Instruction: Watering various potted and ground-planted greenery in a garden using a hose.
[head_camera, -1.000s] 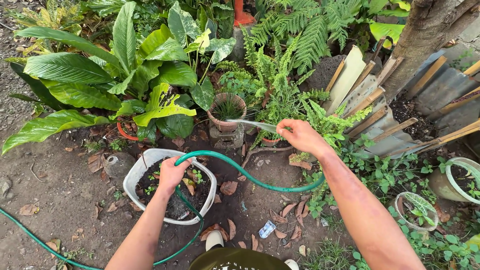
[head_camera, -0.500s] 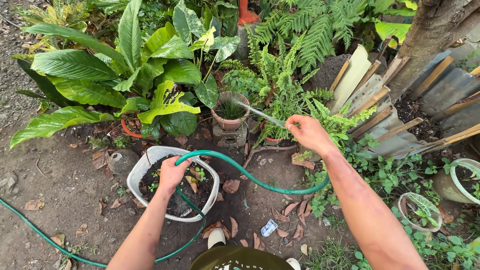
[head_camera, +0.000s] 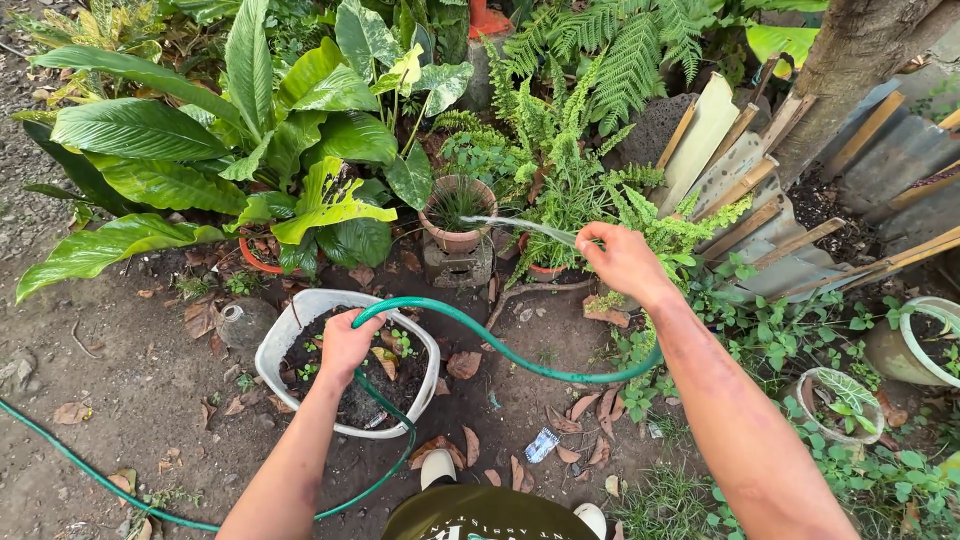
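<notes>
Above white oval soil tub (head_camera: 290, 335): left hand (head_camera: 347, 343) fingers gripping smooth green hose (head_camera: 520, 355); right hand (head_camera: 622, 262) fingers closed around nozzle end, thin jet reaching round clay pot (head_camera: 457, 213).

My right hand (head_camera: 622, 262) closes over the end of the green hose (head_camera: 520, 355), so I cannot see its nozzle, and my left hand (head_camera: 345, 345) covers the stretch it grips. The hose runs out of view at the left edge. My shoes (head_camera: 437, 467) are mostly hidden below me.
</notes>
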